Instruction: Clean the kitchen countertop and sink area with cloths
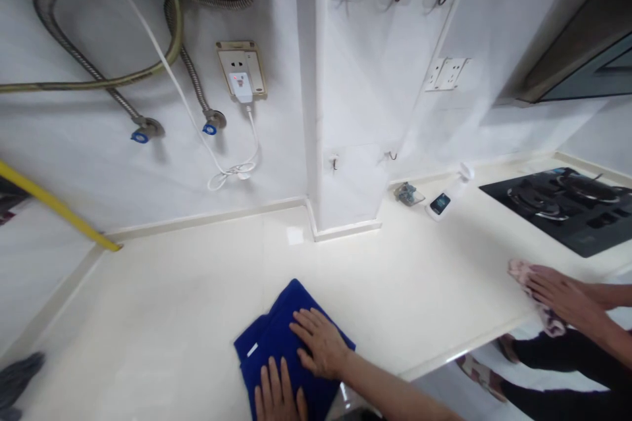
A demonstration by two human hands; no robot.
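"Where's the blue cloth (261,348)?"

"Folded on the cream countertop (148,316), at its front edge."

"The grip?"

"Open: left hand (279,395) and right hand (320,342) lie flat on it, fingers spread."

"Anything nearby?"

"A co-worker's hands (557,296) on a pink cloth (550,321), near a black gas hob (557,207)."

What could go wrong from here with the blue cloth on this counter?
The blue cloth under the left hand and right hand sits near the counter's front edge, so it might slide off. The co-worker's hand, on a pink cloth, is near the spray bottle and might knock it.
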